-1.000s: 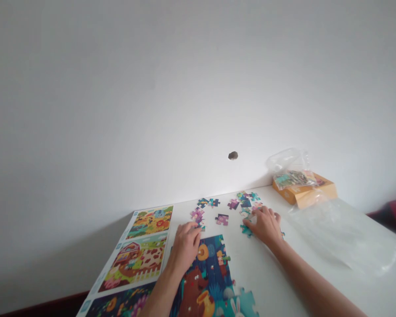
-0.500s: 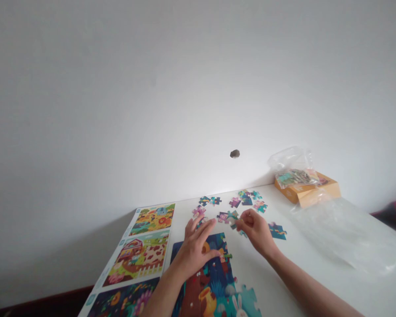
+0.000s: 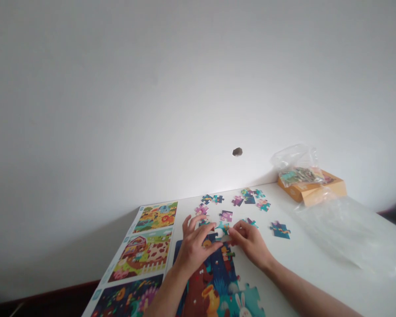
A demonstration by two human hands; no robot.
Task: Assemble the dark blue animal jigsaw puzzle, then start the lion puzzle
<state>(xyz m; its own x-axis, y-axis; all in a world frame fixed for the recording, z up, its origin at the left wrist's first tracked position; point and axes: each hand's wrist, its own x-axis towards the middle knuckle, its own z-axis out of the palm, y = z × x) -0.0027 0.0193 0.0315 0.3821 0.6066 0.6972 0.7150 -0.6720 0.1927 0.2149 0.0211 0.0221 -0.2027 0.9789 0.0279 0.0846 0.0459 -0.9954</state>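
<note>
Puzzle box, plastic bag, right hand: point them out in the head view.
Orange puzzle box (image 3: 326, 193), head view, side wall.
Clear plastic bag (image 3: 293, 156), head view, upper fold.
Right hand (image 3: 251, 245), head view, back of hand.

Flat, pale light fills the matte white wall (image 3: 152, 97), greying toward the corners (likely lens fall-off). A soft grey shadow (image 3: 53, 259) lies left of the white tabletop (image 3: 303, 268). Glare streaks the clear plastic sheet (image 3: 359, 237), and the small cardboard jigsaw pieces (image 3: 226, 215) look faintly blurred.
</note>
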